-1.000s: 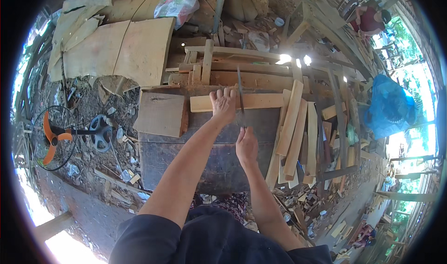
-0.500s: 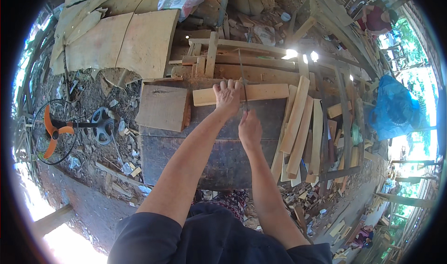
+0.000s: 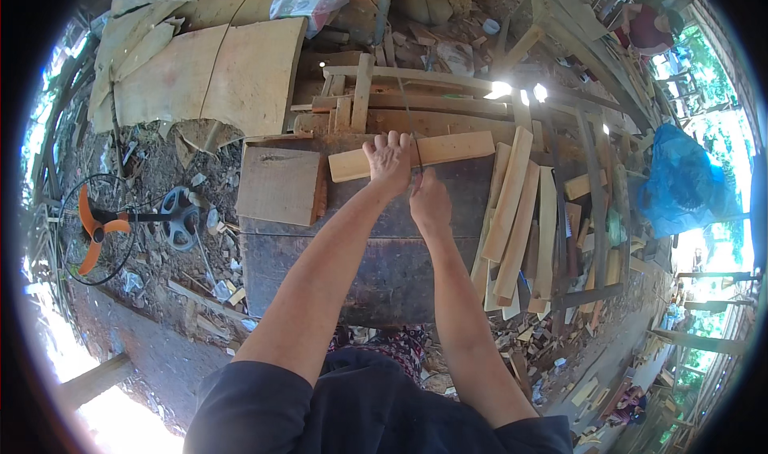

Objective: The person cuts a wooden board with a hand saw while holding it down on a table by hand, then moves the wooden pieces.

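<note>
A pale wooden plank (image 3: 460, 146) lies across the far part of a dark workbench (image 3: 320, 270). My left hand (image 3: 390, 164) grips it left of its middle, fingers bent over the far edge. Just to the right, my right hand (image 3: 432, 206) is closed around the reddish handle of a thin handsaw (image 3: 418, 179). The narrow, dark blade crosses the plank close to my left fingers and points away from me. How deep it sits in the wood cannot be made out.
A thick square wood block (image 3: 278, 186) rests on the bench's left side. Several loose slats (image 3: 516, 214) lean along its right edge. Beyond stands a stack of timber (image 3: 448, 122). An orange-bladed fan (image 3: 98, 228) lies at left; a blue plastic bag (image 3: 680, 182) hangs at right.
My right hand has moved forward, away from me, and the saw has slid with it along its line. The plank's right end has shifted slightly away from me; my left hand stays on the plank.
</note>
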A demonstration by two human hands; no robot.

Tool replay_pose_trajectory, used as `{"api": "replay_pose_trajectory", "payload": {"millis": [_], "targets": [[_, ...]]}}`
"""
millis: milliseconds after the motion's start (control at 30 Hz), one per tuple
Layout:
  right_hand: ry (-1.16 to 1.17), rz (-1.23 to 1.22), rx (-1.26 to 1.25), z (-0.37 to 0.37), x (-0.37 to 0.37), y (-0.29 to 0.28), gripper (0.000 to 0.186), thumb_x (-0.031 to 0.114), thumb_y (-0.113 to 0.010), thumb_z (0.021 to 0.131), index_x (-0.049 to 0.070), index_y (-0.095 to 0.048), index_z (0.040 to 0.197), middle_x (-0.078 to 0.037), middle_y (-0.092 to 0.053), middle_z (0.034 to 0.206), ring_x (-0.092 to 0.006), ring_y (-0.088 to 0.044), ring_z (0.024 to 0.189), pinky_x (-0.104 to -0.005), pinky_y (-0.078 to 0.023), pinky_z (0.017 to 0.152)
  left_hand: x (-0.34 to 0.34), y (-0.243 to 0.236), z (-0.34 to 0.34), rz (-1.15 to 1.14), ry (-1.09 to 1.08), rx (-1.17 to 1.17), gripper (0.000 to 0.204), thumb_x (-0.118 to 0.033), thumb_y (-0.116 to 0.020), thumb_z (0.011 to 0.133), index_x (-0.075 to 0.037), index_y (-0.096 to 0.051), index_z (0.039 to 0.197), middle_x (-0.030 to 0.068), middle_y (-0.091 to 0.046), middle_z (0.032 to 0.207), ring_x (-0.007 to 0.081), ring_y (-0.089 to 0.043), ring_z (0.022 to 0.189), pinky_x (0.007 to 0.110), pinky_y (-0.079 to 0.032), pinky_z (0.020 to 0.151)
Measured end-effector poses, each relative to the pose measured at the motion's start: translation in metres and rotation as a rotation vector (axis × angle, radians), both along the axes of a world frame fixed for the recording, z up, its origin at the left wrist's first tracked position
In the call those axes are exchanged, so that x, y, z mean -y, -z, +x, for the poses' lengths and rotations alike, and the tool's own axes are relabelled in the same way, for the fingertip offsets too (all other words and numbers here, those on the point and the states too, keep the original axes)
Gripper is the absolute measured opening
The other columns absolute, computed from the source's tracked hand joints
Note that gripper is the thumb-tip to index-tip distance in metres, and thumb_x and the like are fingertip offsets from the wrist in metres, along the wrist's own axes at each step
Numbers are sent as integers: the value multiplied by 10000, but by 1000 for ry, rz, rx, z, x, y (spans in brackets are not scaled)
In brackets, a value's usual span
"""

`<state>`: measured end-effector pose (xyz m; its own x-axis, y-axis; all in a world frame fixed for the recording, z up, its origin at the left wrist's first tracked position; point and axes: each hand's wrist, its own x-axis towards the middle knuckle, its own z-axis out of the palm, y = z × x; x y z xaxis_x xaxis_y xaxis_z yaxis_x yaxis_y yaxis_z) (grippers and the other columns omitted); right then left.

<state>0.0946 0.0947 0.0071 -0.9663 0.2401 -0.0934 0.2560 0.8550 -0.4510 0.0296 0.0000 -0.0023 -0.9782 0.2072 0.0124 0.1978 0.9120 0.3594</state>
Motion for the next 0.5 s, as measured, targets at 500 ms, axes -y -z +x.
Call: {"api": "replay_pose_trajectory", "payload": {"millis": [500], "targets": [[-20,102,4,164,-22,-25,246,274,-469,994,57,-507,885,-213,-619,683,-432,-626,675,-522,-476,581,7,9,-2,-18,-93,-27,395,-54,-649,720,-75,-518,1091,123,-524,1129,318,-474,1101,491,-306,933]]}}
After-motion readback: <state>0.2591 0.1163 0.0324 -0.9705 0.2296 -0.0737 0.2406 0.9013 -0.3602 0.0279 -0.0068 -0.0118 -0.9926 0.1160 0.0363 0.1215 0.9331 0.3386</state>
